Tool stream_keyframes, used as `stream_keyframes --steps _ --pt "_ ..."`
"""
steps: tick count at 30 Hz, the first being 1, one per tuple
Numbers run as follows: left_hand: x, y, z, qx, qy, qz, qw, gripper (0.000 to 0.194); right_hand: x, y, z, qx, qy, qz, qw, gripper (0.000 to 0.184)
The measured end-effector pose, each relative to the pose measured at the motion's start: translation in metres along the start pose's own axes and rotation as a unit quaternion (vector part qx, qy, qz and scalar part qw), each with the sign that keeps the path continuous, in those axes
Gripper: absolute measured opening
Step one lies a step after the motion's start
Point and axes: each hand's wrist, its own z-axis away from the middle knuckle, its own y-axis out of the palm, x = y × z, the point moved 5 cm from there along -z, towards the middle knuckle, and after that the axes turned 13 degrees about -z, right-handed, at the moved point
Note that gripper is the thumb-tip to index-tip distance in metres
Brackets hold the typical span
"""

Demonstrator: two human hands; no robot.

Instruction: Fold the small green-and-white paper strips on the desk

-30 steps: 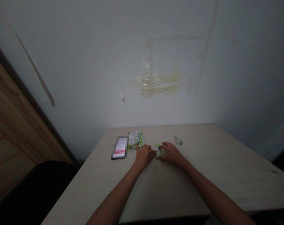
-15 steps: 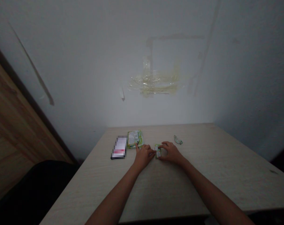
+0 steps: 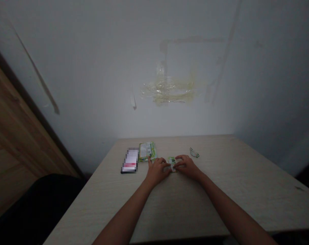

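On the pale table [image 3: 195, 214] before you lie a phone [image 3: 130, 160], a green-and-white packet [image 3: 146, 150], a smaller green-and-white piece [image 3: 171, 160] and a narrow scrap [image 3: 194, 153].

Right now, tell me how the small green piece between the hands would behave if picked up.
The small green piece is probably light, being tiny beside the left hand and right hand. It appears to lie flat on the table, so rolling or tipping seems unlikely. Stiffness is uncertain: the hands partly cover it.

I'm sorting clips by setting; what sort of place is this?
Probably a plain indoor room, perhaps in a home: a pale table stands by a wall with clear tape on it, and wooden panelling shows at the picture's left.
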Motion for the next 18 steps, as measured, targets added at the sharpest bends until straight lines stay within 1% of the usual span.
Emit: stream_keyframes --steps 4,8,13,18 --pt "0.001 0.001 -0.001 0.003 -0.003 0.010 1.000 0.025 -0.002 0.002 0.000 0.008 0.013 0.010 1.000 0.009" --pt "0.001 0.001 -0.001 0.006 -0.012 0.014 1.000 0.025 -0.005 0.004 -0.002 -0.004 0.035 0.026 0.999 0.010" --pt "0.000 -0.001 -0.002 0.016 -0.022 0.016 1.000 0.025 -0.003 0.004 -0.006 -0.020 0.039 0.053 0.998 0.012" --pt "0.000 -0.001 -0.002 0.024 -0.028 0.010 0.999 0.026 -0.001 0.004 -0.012 -0.028 0.077 0.070 0.994 0.019"
